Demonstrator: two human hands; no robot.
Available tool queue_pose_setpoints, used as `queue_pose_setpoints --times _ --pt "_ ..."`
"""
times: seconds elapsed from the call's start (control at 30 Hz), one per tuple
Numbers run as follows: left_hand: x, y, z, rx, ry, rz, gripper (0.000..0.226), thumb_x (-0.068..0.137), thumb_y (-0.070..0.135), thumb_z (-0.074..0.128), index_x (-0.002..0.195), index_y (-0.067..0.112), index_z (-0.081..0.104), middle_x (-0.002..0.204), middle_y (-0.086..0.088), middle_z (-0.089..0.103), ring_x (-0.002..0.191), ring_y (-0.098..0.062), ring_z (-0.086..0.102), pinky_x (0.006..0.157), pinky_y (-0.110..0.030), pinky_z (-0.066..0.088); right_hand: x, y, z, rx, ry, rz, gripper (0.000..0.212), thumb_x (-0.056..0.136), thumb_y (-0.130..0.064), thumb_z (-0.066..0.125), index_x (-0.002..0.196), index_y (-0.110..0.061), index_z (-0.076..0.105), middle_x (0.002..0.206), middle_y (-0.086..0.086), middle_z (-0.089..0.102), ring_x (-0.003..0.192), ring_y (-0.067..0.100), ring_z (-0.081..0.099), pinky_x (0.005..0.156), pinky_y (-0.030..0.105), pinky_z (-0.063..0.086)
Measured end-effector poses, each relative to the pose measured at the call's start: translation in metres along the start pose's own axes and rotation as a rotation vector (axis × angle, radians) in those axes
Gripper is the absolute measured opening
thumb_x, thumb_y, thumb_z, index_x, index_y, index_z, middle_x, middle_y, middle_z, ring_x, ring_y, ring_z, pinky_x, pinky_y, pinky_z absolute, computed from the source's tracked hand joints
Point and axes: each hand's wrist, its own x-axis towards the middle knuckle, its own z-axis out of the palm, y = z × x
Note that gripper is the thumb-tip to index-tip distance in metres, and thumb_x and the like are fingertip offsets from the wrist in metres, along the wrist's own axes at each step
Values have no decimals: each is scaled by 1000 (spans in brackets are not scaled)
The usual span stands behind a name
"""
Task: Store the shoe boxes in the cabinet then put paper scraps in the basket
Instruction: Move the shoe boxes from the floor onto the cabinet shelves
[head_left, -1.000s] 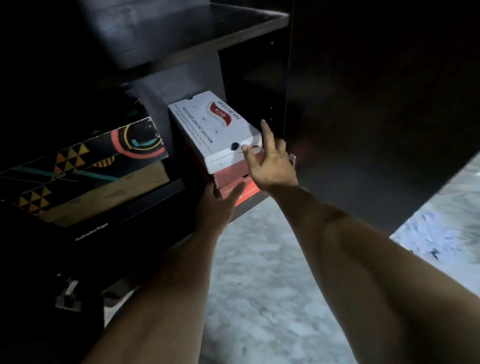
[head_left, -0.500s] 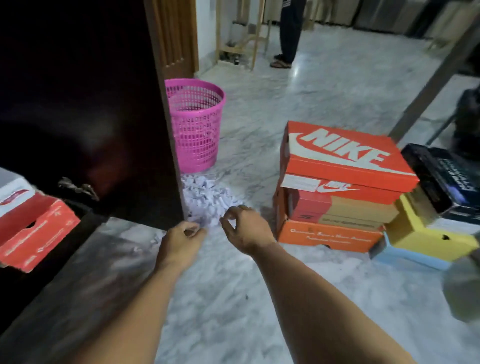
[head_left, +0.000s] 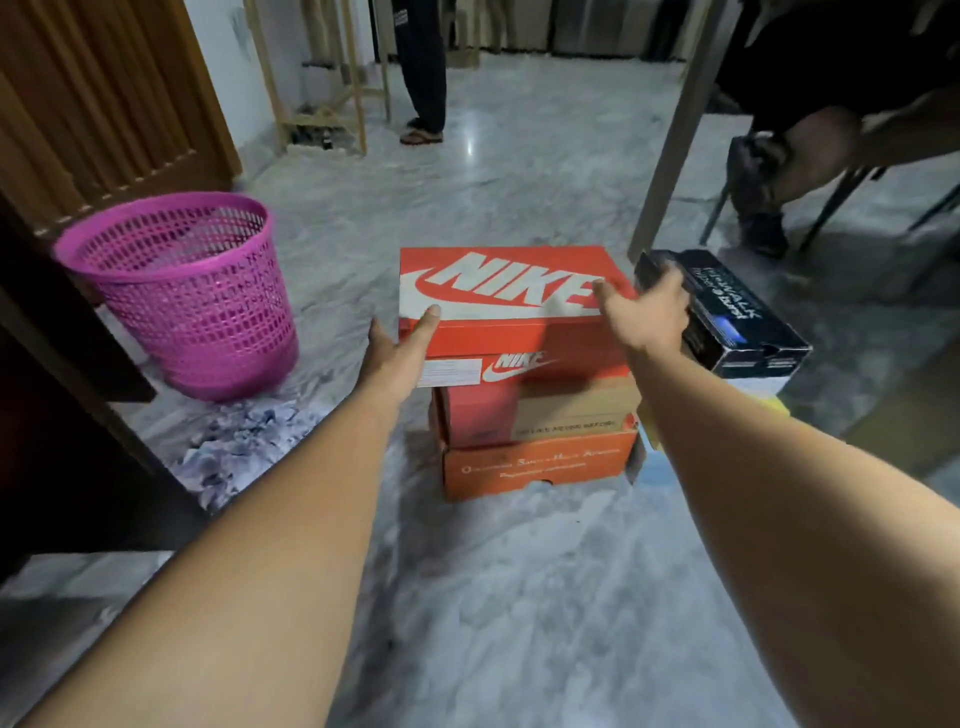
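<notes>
An orange Nike shoe box (head_left: 498, 291) tops a stack of three on the marble floor, above a red and tan box (head_left: 545, 410) and an orange box (head_left: 535, 465). My left hand (head_left: 400, 353) is at the Nike box's left end, thumb on the lid edge. At its right end is my right hand (head_left: 649, 312), fingers spread and blurred. The box rests on the stack. A black shoe box (head_left: 737, 322) lies to the right on a yellow box (head_left: 774, 405). Left of the stack, a pink basket (head_left: 192, 301) stands beside a pile of paper scraps (head_left: 239, 441).
The dark cabinet door (head_left: 62, 415) juts in at the left edge, close to the scraps. A grey table leg (head_left: 670, 140) rises behind the black box. One person (head_left: 423, 78) stands at the back, and another sits on a chair (head_left: 810, 130) at the right.
My view swung from the cabinet shelf, where I pushed a white box in, to the floor. Both hands moved forward from near the scraps to the ends of the Nike box.
</notes>
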Motion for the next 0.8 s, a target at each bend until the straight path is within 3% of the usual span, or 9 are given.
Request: queue_pose_setpoints --times 0.07,0.13,0.2,0.3,0.47,0.6,0.67,0.73,0.8 --pt "15 -2 5 -15 -44 -39 103 56 92 60 140 34 48 139 7 62 127 -23 59 109 -50 45 17 14 8 104 -114 157 109 79 -53 78 159 -5 23 157 22 42 146 36 41 122 41 31" --pt "18 -4 8 -61 -17 -42 82 59 83 63 124 33 56 121 8 69 111 -21 66 102 -49 51 28 29 15 160 -111 221 116 60 -59 80 153 -3 38 145 22 55 135 35 54 117 42 40" --pt "5 2 10 -85 55 -44 63 74 67 67 121 27 54 116 4 69 105 -21 67 98 -47 54 32 41 16 193 -70 307 95 46 -56 78 127 -7 66 117 17 73 110 33 70 100 46 56" --pt "-14 0 0 -15 127 -55 36 93 39 65 120 18 52 113 -2 67 98 -24 64 86 -34 52 6 44 -4 271 -94 404 38 64 -34 89 94 -14 75 88 9 76 77 26 70 82 48 63" --pt "-93 -6 -47 -65 87 -271 47 72 44 71 110 30 49 113 8 66 106 -17 66 96 -50 56 -64 37 -54 266 -165 369 33 80 -30 85 106 -21 65 90 12 71 78 34 67 80 52 59" --pt "-206 21 -109 -254 165 -440 42 76 26 77 111 23 53 109 1 70 92 -15 69 82 -41 61 -136 -7 -110 77 -316 277 55 79 -47 84 124 -21 66 109 13 74 100 34 72 94 52 58" --pt "-271 35 -148 -326 261 -551 33 87 17 74 113 21 53 107 -5 70 86 -16 67 70 -35 55 -177 -47 -135 16 -445 249 58 76 -53 82 123 -23 66 105 15 75 92 29 73 83 41 62" --pt "-332 49 -194 -406 390 -637 30 91 14 71 113 21 52 106 -8 69 87 -19 65 68 -32 52 -222 -96 -148 -2 -598 262 64 69 -55 82 121 -21 67 96 17 74 76 18 70 64 15 57" --pt "-387 68 -240 -464 518 -671 35 90 9 71 116 14 49 101 -13 67 80 -20 61 62 -29 47 -267 -143 -154 -27 -773 252 50 77 -34 89 119 -15 69 95 23 74 75 20 70 56 1 47"
